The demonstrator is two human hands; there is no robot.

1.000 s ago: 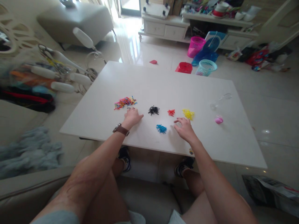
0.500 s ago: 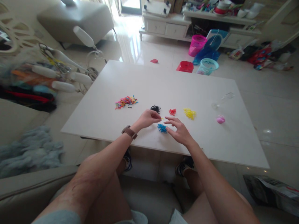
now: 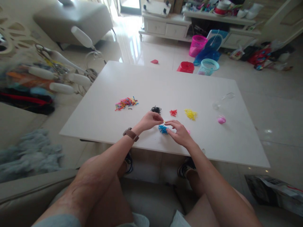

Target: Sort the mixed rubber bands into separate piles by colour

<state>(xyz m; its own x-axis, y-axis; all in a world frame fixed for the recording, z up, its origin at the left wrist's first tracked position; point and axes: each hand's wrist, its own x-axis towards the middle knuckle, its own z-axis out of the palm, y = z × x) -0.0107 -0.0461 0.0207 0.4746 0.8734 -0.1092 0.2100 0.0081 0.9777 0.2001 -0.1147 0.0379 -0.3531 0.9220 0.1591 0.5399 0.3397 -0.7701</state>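
My left hand [image 3: 151,120], with a brown watch on its wrist, pinches a tiny yellow rubber band [image 3: 165,122] between thumb and fingertips. Right beside it is my right hand [image 3: 179,132], thumb and fingers apart, its fingertips at the yellow band; whether they touch it I cannot tell. Under the right thumb lies a pile of blue rubber bands [image 3: 163,129]. Behind my left hand is a black pile [image 3: 156,109], partly covered. A small red pile [image 3: 173,113] and a larger yellow pile [image 3: 190,114] lie beyond my right hand. Something pink [image 3: 188,131] shows behind that hand.
A mixed-colour pile [image 3: 126,103] lies on the left of the white table [image 3: 151,85]. On the right are a pink ball-like object [image 3: 222,119] and a clear plastic piece [image 3: 227,98]. Baskets, including a light-blue one [image 3: 208,66], stand on the floor past the far edge.
My right hand's fingertips have come in to the yellow band at my left fingertips. The left hand keeps its pinch. The view has shifted slightly.
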